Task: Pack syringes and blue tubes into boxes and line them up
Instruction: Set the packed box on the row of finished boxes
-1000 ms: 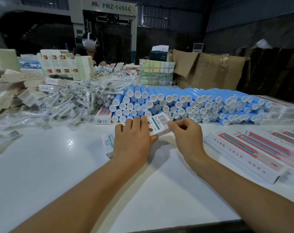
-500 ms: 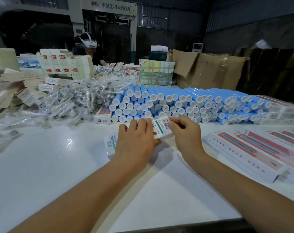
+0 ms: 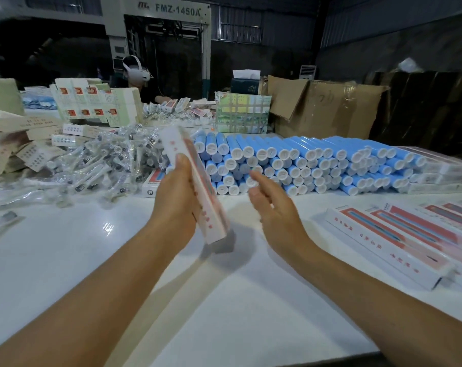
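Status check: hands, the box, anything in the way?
Left hand grips the box, lifted and tilted. Right hand open, apart from it. Nothing blocks the row of packed boxes.

Single head-worn wide-angle view, facing forward and down, close over white table point(image 3: 66, 260)

Both forearms are bare from the bottom edge of the view up to the wrists, with no sleeve showing on either. The left hand point(image 3: 175, 197) and the right hand point(image 3: 273, 205) wear no gloves, rings, watch or bands. Nails are short and unpainted. Nothing else of the person is in view.
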Tool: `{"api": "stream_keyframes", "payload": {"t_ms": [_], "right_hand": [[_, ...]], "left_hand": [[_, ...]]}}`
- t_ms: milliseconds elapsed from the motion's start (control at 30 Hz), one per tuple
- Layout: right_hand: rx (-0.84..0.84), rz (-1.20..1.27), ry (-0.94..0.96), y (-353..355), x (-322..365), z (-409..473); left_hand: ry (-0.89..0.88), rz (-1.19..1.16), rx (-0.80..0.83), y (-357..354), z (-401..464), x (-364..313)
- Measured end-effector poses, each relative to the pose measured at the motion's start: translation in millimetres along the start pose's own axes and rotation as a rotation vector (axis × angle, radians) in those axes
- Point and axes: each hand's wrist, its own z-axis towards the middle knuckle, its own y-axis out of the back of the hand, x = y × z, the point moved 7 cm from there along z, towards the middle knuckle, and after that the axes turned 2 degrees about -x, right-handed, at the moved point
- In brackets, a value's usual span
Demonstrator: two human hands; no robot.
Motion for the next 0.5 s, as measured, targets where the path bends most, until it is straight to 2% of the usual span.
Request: {"api": "stream_keyframes", "payload": {"t_ms": [33,100,167,267,400,500], "right_hand": [[0.07,-0.041,0.007,-10.4,0.7,-2.0],[0.179,-0.111,0.017,-28.6,0.2,-4.9],[0.235,-0.159,0.029,-39.7,-0.9,-6.4],[0.213,-0.212,0.045,-38.9,-3.0,-5.2],[0.192,-0.27,0.05,-34.6,-1.2,-2.2],[0.197,-0.338,0.021,-23.1,2.6,-0.4]], "left_hand": [[0.126,-0.164,0.009,-0.6,0.8,10.2],[0.258,-0.294,0.039,-5.5,-1.9,25.8],[0.317,-0.319,0.042,-8.4,-5.8,37.7],[0.323,-0.325,0.059,-9.9,-4.3,44.3],[0.319,-0.158,0.109,-7.9,-0.1,51.1],[0.237,0.008,0.091,-3.9,1.8,48.2]]}}
